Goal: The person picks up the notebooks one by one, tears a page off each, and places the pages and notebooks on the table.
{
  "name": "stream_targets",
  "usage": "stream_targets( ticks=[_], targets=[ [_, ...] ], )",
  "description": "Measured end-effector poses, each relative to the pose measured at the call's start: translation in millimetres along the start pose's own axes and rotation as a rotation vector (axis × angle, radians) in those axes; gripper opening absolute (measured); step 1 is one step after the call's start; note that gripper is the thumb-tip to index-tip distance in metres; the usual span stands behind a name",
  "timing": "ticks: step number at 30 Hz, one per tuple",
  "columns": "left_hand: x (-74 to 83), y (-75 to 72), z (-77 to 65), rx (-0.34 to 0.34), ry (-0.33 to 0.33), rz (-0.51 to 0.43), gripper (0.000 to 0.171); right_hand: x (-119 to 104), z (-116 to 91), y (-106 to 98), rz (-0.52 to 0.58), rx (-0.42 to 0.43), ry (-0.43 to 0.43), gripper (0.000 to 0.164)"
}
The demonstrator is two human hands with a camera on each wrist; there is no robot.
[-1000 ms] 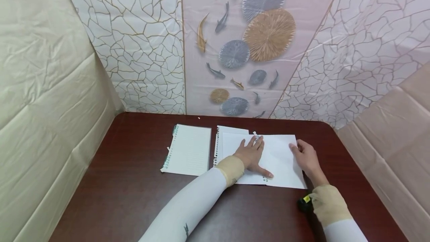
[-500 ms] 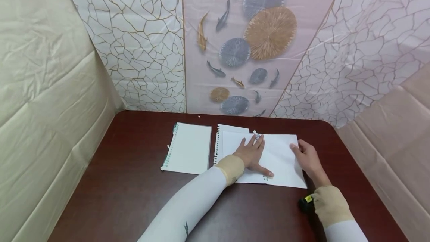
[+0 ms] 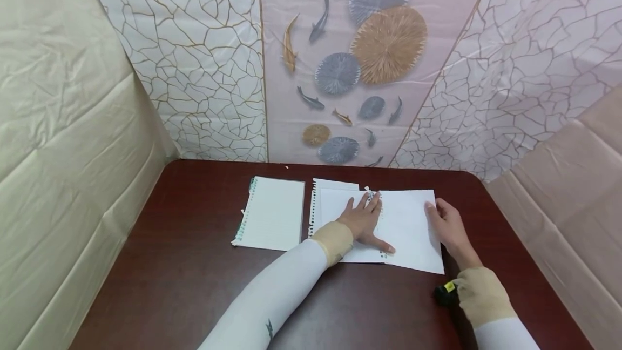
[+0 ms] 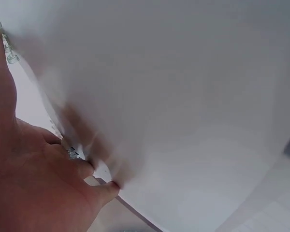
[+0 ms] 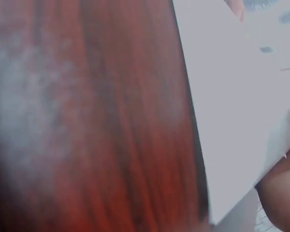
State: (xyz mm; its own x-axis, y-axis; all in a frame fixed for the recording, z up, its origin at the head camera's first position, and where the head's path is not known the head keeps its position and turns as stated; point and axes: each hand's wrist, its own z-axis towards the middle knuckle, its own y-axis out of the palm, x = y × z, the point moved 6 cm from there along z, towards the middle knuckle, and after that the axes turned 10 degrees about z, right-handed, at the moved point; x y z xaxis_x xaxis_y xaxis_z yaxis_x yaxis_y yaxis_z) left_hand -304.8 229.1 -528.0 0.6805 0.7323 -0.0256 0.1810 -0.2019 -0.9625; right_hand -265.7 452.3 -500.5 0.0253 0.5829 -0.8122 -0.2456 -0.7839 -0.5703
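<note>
In the head view a ring-bound notebook [image 3: 405,231] lies spread with white pages on both sides of its rings. My left hand [image 3: 364,226] rests on it over the rings, fingers spread, thumb toward the near end of the binding. The left wrist view has this hand [image 4: 53,169] beside a large white page [image 4: 183,106]. My right hand [image 3: 449,226] pinches the outer edge of the right-hand page, thumb on top. That page's edge looks slightly raised. In the right wrist view the page [image 5: 227,106] slants above the table, with fingers [image 5: 285,188] at its edge.
Punched loose sheets [image 3: 316,207] stick out from under the notebook's left side. Farther left lies a lined sheet stack [image 3: 274,215] with green rings. A small black object with a yellow label [image 3: 444,293] sits near my right wrist on the dark brown table [image 3: 194,285].
My right hand has shifted slightly right and away from me, and the right-hand page's far corner has moved with it. My left hand stays in place on the rings.
</note>
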Motion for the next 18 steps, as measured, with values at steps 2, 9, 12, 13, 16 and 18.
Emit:
stream_targets(
  ticks=[2, 9, 12, 13, 16, 18],
  targets=[
    [-0.8, 1.4, 1.5, 0.0, 0.004, -0.004, 0.141, -5.6, -0.4, -0.6, -0.027, 0.001, -0.015, 0.042],
    [0.4, 1.5, 1.7, 0.001, 0.003, 0.013, 0.137, -20.6, -7.2, -2.1, 0.006, -0.116, -0.027, 0.045],
    [2.2, -4.4, -3.9, 0.014, -0.008, 0.036, 0.136, -24.1, -10.9, -3.1, 0.017, -0.174, -0.014, 0.051],
    [2.1, -7.3, -7.1, 0.018, -0.011, 0.041, 0.136, -24.8, -12.7, -4.0, 0.009, -0.182, -0.006, 0.05],
    [2.6, -10.6, -11.5, 0.033, -0.019, 0.058, 0.135, -24.5, -19.7, -7.1, -0.027, -0.171, 0.0, 0.045],
    [1.6, -14.9, -17.5, 0.041, -0.01, 0.051, 0.133, -23.1, -25.4, -10.0, -0.061, -0.139, -0.01, 0.039]
  ],
)
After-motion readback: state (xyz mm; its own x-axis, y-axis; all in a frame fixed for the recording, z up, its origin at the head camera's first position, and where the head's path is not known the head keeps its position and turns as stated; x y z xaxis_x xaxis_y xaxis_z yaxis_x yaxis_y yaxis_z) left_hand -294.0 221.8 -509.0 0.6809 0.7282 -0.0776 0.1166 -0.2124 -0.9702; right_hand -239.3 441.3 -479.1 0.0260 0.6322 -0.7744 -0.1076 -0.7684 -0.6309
